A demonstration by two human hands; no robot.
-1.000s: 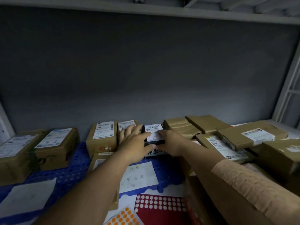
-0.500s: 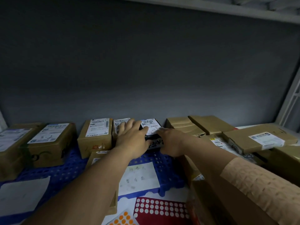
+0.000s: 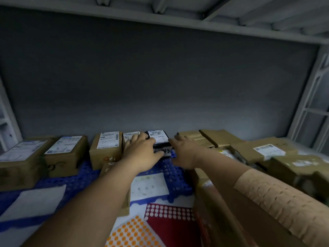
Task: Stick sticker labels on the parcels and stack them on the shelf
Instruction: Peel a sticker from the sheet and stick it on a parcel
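Observation:
A small dark parcel with a white shipping label stands at the back of the shelf, in a row with a brown labelled parcel and a narrow one. My left hand lies over the narrow parcel with straight fingers, its thumb against the dark parcel's front. My right hand reaches in from the right, fingertips touching the dark parcel's right edge. A red sticker sheet and an orange dot sheet lie near the front.
More labelled brown parcels stand at the left. A loose pile of parcels fills the right side. A blue plastic grid mat covers the shelf floor, with a white paper on it. A grey back wall and upper shelf enclose the space.
The dark parcel has gone from held between both hands to standing against the back wall. Both hands have loosened on it and followed it forward.

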